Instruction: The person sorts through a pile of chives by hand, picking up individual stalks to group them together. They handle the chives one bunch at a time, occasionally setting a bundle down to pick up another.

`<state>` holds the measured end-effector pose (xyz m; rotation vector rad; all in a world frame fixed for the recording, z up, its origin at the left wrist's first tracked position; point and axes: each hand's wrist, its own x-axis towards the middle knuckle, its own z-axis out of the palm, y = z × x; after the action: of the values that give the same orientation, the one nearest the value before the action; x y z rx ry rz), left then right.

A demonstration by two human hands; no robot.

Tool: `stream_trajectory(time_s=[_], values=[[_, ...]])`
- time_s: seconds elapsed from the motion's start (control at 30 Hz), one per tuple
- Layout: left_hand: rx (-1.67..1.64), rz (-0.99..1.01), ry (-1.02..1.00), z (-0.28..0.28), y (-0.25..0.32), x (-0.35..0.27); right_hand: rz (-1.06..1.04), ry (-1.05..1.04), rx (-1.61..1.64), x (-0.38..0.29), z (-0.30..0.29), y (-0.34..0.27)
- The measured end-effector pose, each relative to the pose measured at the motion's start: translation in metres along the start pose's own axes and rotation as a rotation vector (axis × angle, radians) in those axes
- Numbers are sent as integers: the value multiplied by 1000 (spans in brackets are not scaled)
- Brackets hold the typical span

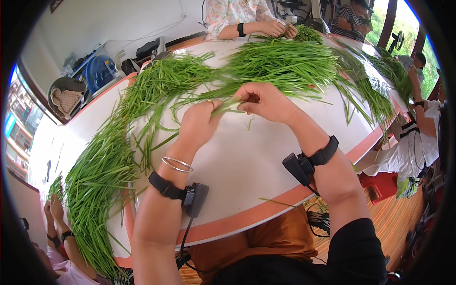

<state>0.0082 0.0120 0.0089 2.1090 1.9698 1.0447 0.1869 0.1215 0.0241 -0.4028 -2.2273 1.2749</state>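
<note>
Between my two hands, just above the white tabletop [245,160], is a small bunch of green leafy stalks [228,107], probably garlic chives. My left hand [201,119] grips the bunch, its thumb along the stalks and a ring on one finger. The fingertips of my right hand [265,101] pinch at the pale end of the same bunch. Right behind my hands spreads a broad heap of green stalks [285,64]. To the left another heap [164,78] runs into a long pile [99,178] along the table's left side.
A co-worker's hands [279,29] handle stalks across the table. Other people's hands show at far left [55,208] and far right [413,76]. Clear plastic film [370,74] lies over stalks at right. A red stool [379,187] stands on the floor. Wrist-strapped devices [196,199] trail cables.
</note>
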Motion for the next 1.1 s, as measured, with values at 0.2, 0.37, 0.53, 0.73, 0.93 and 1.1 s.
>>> stream_trajectory(time_s=[0.2,0.37,0.53,0.73,0.93,1.1], values=[[-96,-134,110,0,-7,0,143,205,8,3,-18,5],[-204,-180,160,-1,-12,0,77,345,22,5,-22,6],[-239,-239,172,-5,-7,1,83,518,-3,6,-32,7],[-261,-133,380,-7,-4,1,46,624,152,4,-40,11],[-210,23,283,-4,2,-2,27,197,68,4,-3,-6],[-202,61,199,0,-2,-1,-16,272,204,5,-9,2]])
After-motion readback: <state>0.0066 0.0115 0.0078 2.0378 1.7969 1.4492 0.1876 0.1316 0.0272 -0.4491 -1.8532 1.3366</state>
